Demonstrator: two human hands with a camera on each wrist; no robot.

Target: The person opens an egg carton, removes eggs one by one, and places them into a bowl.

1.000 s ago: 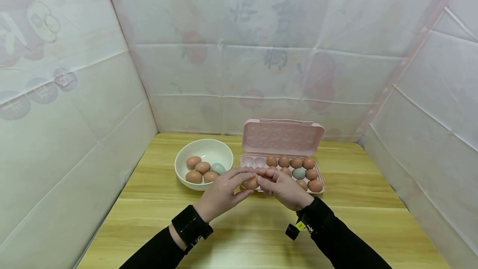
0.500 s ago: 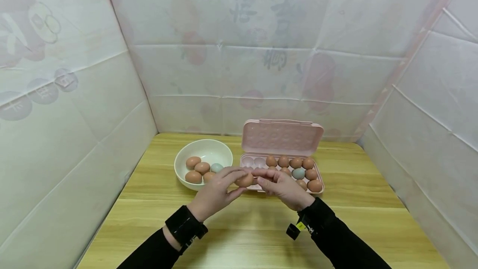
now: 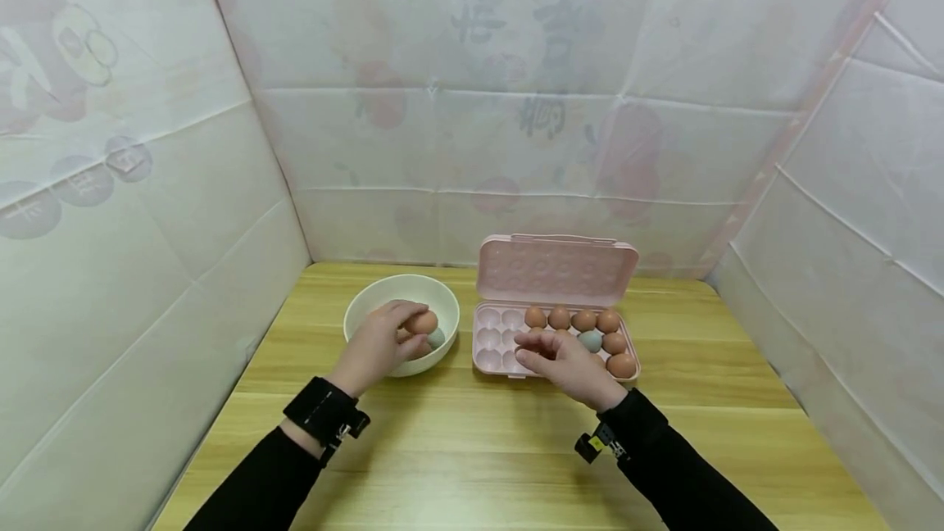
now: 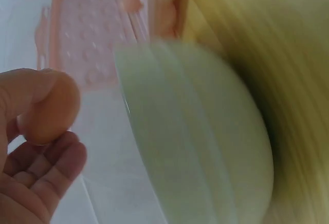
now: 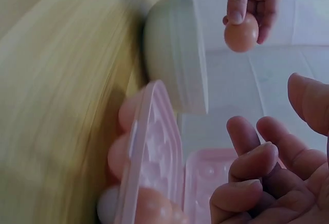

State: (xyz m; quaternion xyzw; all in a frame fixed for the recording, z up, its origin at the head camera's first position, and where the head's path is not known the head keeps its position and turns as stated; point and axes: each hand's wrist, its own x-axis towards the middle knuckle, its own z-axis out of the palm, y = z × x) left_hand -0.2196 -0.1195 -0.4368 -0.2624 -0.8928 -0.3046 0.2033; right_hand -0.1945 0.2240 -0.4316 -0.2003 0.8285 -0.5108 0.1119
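My left hand [image 3: 376, 347] holds a brown egg [image 3: 423, 322] between thumb and fingers above the cream bowl [image 3: 369, 299]. The left wrist view shows this egg [image 4: 54, 108] raised higher than the bowl's rim [image 4: 126, 98]. A pale blue-green egg [image 3: 437, 338] lies in the bowl, and my hand hides most of the other eggs there. Over the pink egg carton [image 3: 489, 338] hovers my right hand [image 3: 568, 363], its fingers loosely bent around nothing. Brown eggs [image 3: 584, 320] and one pale blue-green egg [image 3: 590, 341] fill the carton's right part; bare cups show at its left.
The carton's lid [image 3: 556, 269] stands raised at the back, near the white cloth wall [image 3: 369, 224]. Bowl and carton sit side by side on the wooden table [image 3: 472, 449], with a narrow gap between them. Cloth walls also border both sides.
The left hand has carried the brown egg leftward from beside the right fingers to above the bowl. The right hand has shifted slightly right and stays over the carton.
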